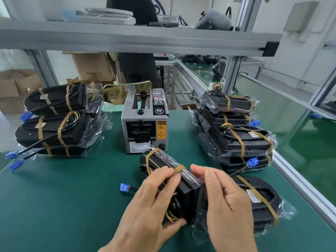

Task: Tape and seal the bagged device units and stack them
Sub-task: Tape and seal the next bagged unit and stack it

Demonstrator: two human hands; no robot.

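On the green mat [72, 188], the bagged unit [188, 195] lies just before the tape dispenser [143, 128], long axis pointing away toward it, near end gripped by the left hand [151, 200], the right hand [227, 200] curled beside it, grasp unclear, thumb near the tape strip [179, 168].

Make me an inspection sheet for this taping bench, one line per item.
Surface: green mat.
Job's things: bagged unit held at centre, two tape bands on it; left stack and right stack, taped; another taped unit near right; tape dispenser behind.
Clutter: nothing seen.
Hands: left hand grips the bagged unit, fingers over a tape band; right hand against its bag end, grip unclear.
Cables: blue connector by the left hand; two more trail from the left stack.
Surroundings: cardboard boxes, overhead shelf, a person behind.
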